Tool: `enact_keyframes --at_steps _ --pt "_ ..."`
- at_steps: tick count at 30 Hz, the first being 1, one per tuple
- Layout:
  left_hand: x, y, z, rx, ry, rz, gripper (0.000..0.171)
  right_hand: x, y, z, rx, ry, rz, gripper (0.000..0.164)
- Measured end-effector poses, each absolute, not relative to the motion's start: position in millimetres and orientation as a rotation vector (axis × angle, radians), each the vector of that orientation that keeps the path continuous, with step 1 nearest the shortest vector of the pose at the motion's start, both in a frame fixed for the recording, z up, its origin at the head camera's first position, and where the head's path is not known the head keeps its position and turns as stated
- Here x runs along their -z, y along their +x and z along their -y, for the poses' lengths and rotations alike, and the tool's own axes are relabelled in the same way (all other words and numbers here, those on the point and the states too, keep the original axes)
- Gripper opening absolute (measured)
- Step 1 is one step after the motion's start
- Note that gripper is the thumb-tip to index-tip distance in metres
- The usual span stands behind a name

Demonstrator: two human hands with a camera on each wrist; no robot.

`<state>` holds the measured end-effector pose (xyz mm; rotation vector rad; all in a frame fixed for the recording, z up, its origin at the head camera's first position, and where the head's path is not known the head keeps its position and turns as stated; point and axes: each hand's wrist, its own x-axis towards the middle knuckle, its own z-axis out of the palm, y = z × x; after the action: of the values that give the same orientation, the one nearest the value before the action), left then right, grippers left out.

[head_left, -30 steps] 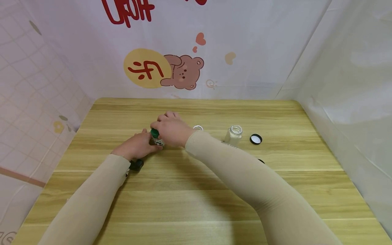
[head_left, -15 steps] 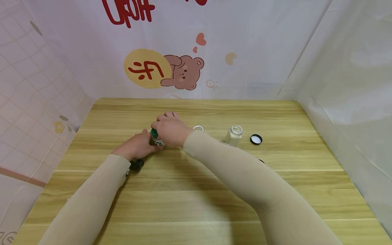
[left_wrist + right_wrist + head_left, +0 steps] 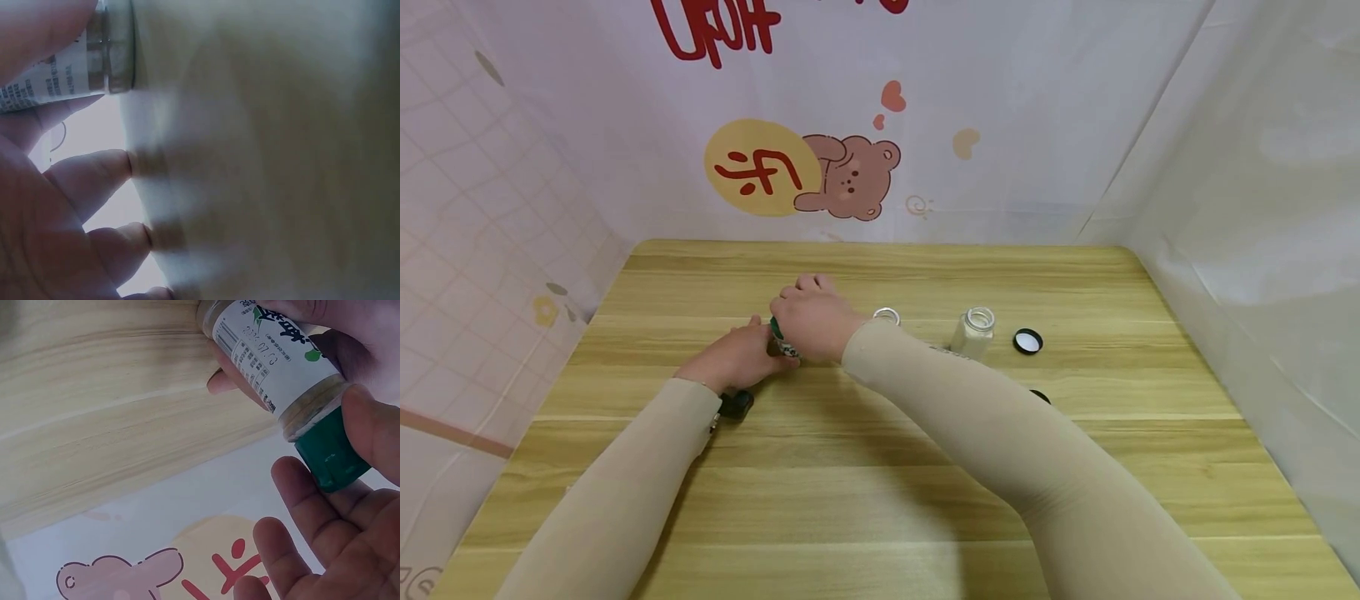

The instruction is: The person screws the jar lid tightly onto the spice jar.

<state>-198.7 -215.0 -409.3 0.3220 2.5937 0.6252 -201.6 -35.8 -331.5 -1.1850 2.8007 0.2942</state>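
Near the table's back left, a small spice jar (image 3: 275, 359) with a white printed label is held by both hands. My left hand (image 3: 735, 357) grips its glass body between thumb and fingers, low over the wood. The jar's bottom end (image 3: 115, 47) shows in the left wrist view. My right hand (image 3: 811, 315) pinches the green cap (image 3: 331, 450) between thumb and forefinger at the other end. Its remaining fingers (image 3: 278, 547) are spread below the cap. In the head view the right hand covers most of the cap.
An uncapped glass jar (image 3: 972, 333) of pale contents stands right of centre, beside an upturned black lid (image 3: 1027, 341). Behind my right forearm show another jar's rim (image 3: 886, 316) and a dark lid's edge (image 3: 1039, 397). A small black device (image 3: 736, 405) is at my left wrist.
My right hand has turned slightly over the cap, and less green shows in the head view. The left hand and the jar stay about where they were.
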Motion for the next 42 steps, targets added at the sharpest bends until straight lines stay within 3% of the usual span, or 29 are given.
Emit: enact_keyframes --at_steps 8,27,36,42 --pt "409.6 -198.5 215.8 -0.635 0.327 -2.594 0.074 332.1 -200.8 36.5 -0.317 -1.19 -2.808 0.037" --pt "408.8 -197.4 213.7 -0.61 0.336 -2.611 0.071 327.7 -199.7 36.0 -0.345 -1.184 -2.795 0.046" --pt "407.5 -196.9 213.4 -0.62 0.404 -2.614 0.063 329.0 -199.5 35.8 -0.332 -1.168 -2.819 0.033" --pt "406.0 -196.2 213.7 -0.63 0.389 -2.596 0.061 328.6 -197.4 33.5 -0.283 -1.164 -2.824 0.034"
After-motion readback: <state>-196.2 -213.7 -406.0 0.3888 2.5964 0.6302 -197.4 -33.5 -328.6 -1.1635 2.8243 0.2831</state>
